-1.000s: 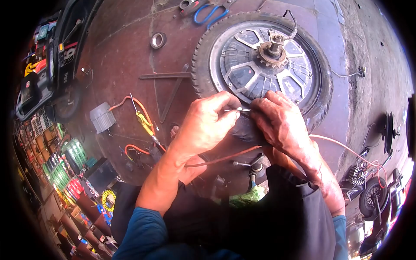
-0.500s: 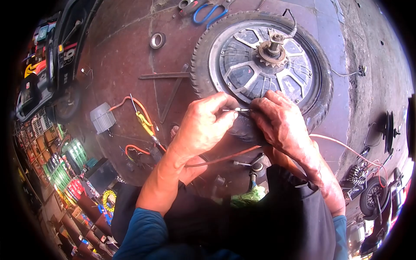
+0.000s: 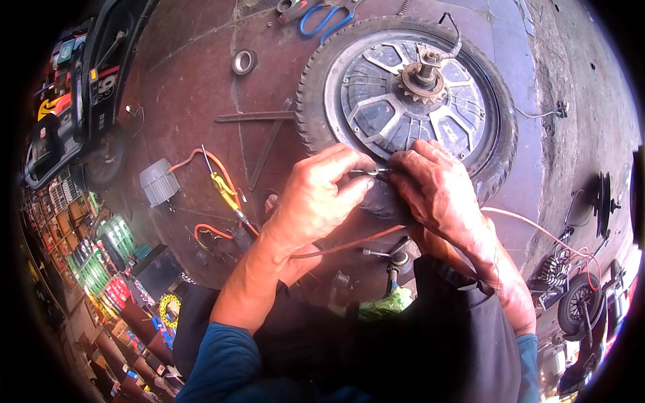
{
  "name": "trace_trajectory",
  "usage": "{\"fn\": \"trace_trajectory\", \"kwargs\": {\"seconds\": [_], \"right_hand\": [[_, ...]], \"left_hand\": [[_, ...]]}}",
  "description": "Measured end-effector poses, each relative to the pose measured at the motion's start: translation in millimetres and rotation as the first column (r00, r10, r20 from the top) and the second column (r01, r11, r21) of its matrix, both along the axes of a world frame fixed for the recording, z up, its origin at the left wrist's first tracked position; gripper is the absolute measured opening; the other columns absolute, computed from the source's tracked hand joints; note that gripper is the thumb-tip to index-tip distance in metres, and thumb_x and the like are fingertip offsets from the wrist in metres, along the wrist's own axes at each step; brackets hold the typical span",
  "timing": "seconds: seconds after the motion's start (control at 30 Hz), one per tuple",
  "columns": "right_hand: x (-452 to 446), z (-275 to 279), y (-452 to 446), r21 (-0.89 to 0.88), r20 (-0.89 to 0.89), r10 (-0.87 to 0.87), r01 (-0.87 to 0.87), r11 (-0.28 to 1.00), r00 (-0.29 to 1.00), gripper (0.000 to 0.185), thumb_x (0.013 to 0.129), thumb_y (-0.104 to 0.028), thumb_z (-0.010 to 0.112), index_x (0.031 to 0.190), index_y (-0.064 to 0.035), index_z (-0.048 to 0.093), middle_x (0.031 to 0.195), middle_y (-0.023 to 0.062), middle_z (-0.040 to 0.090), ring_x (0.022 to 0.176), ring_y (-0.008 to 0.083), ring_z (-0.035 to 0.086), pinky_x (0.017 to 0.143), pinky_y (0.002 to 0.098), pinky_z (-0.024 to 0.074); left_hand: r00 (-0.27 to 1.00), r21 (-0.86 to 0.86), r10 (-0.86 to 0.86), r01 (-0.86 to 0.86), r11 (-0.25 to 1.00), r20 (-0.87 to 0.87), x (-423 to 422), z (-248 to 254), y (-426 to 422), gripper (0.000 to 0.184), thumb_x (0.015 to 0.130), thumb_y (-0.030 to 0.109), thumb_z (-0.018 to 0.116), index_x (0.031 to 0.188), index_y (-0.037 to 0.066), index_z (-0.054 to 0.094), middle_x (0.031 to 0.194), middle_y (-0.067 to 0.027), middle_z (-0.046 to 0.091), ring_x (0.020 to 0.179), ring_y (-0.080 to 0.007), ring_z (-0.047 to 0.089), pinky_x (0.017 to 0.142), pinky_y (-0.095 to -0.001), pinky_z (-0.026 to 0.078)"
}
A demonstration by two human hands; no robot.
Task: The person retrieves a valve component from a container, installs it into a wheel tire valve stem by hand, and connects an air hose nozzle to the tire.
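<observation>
My left hand (image 3: pixel 327 187) pinches a small thin piece (image 3: pixel 373 172) with a pale, shiny surface, too small to name. Facing it, my right hand (image 3: pixel 433 185) has its fingers closed at the piece's other end, and the fingertips hide most of that end. Both hands are held over the near edge of a wheel (image 3: pixel 310 111) lying flat, with a black tyre and a grey hub motor (image 3: pixel 396 114). A toothed sprocket (image 3: pixel 422 84) and an axle stand up from the hub's middle, and a black cable bends out beside them.
Left of my hands lie a yellow air blow gun (image 3: pixel 224 191) with an orange hose and a grey finned metal part (image 3: pixel 159 182). A tape roll (image 3: pixel 244 62) and blue-handled scissors (image 3: pixel 326 21) are farther off. Metal bars (image 3: pixel 255 117) touch the tyre. A small wheel (image 3: pixel 579 303) stands at right.
My left fingers have shifted slightly on the small piece, tilting it, and its light middle part shows less. My right hand is nearly still, and the wheel has not moved.
</observation>
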State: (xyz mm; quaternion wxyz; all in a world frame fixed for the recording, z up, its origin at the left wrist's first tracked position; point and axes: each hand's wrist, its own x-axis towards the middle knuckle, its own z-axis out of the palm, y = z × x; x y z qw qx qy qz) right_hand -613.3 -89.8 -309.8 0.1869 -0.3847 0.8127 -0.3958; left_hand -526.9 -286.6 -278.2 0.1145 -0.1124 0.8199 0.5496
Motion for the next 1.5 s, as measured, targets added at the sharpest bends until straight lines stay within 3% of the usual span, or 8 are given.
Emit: {"fn": "trace_trajectory", "kwargs": {"seconds": [0.47,0.67,0.77,0.83,1.03,1.27,1.37,1.5], "right_hand": [[0,-1,2,0.021,0.024,0.020,-0.020,1.000,1.000,0.015,0.082,-0.005,0.070,0.096,-0.0048,0.065,0.084,0.0132,0.056,0.081,0.0358,0.057,0.073,0.0449,0.0486],[2,-7,1,-0.020,0.009,-0.008,0.008,1.000,1.000,0.009,0.078,-0.007,0.068,0.083,-0.0058,0.061,0.080,0.0134,0.056,0.078,0.0356,0.058,0.072,0.0454,0.0490],[1,-8,5,-0.043,-0.001,-0.006,0.006,0.999,1.000,0.009,0.077,-0.006,0.068,0.082,-0.0053,0.060,0.080,0.0138,0.057,0.078,0.0362,0.058,0.071,0.0460,0.0486],[3,-9,4,-0.081,0.003,-0.044,0.044,0.996,0.999,0.010,0.077,-0.006,0.068,0.082,-0.0052,0.060,0.079,0.0141,0.057,0.078,0.0363,0.058,0.071,0.0461,0.0484],[3,-15,9,-0.044,0.038,-0.007,0.009,0.999,0.999,0.013,0.074,-0.009,0.068,0.082,-0.0056,0.058,0.085,0.0137,0.058,0.082,0.0360,0.057,0.072,0.0462,0.0475],[6,-18,9,-0.051,0.040,-0.017,0.019,0.999,0.999,0.013,0.075,-0.010,0.068,0.081,-0.0057,0.058,0.084,0.0137,0.057,0.081,0.0358,0.057,0.070,0.0461,0.0473],[6,-17,10,-0.046,0.040,-0.014,0.016,0.999,0.999,0.012,0.075,-0.010,0.068,0.081,-0.0057,0.058,0.083,0.0134,0.057,0.081,0.0355,0.057,0.069,0.0461,0.0472],[5,-17,9,-0.071,0.024,-0.004,0.006,0.997,1.000,0.011,0.077,-0.010,0.068,0.081,-0.0059,0.059,0.083,0.0124,0.056,0.080,0.0348,0.057,0.069,0.0464,0.0472]], "left_hand": [[0.954,-0.052,-0.060,0.079,0.996,0.294,-20,7,-7,0.026,0.087,0.000,0.068,0.114,0.001,0.070,0.098,-0.0097,0.072,0.089,-0.0168,0.069,0.080,-0.0321,0.055],[0.991,-0.088,-0.093,0.085,0.992,-0.091,-7,-9,-2,0.025,0.092,0.007,0.067,0.115,-0.001,0.070,0.092,-0.0058,0.072,0.081,-0.0127,0.065,0.071,-0.0303,0.053],[0.944,0.116,0.026,-0.067,0.991,0.328,-14,17,4,0.023,0.095,0.010,0.064,0.115,-0.001,0.071,0.090,-0.0034,0.070,0.076,-0.0094,0.061,0.067,-0.0277,0.050],[0.953,0.080,0.015,-0.041,0.996,0.302,-13,16,4,0.020,0.097,0.009,0.063,0.112,-0.002,0.070,0.095,-0.0122,0.074,0.089,-0.0162,0.068,0.082,-0.0311,0.053],[0.885,0.054,0.002,-0.031,0.998,0.466,-25,18,3,0.023,0.094,0.005,0.063,0.116,0.001,0.070,0.092,-0.0014,0.070,0.079,-0.0078,0.059,0.071,-0.0262,0.050],[0.997,-0.007,-0.073,0.073,0.997,0.023,-21,1,5,0.019,0.094,0.010,0.067,0.108,-0.003,0.071,0.081,-0.0054,0.069,0.072,-0.0125,0.063,0.066,-0.0292,0.052],[0.793,0.205,0.074,-0.245,0.948,0.604,-30,28,2,0.021,0.095,0.012,0.068,0.110,-0.001,0.072,0.078,-0.0013,0.065,0.064,-0.0074,0.057,0.053,-0.0243,0.045],[0.789,0.194,0.125,-0.296,0.935,0.601,-32,30,9,0.023,0.094,0.013,0.068,0.113,0.001,0.072,0.074,0.0000,0.063,0.055,-0.0036,0.050,0.047,-0.0210,0.038]]}}
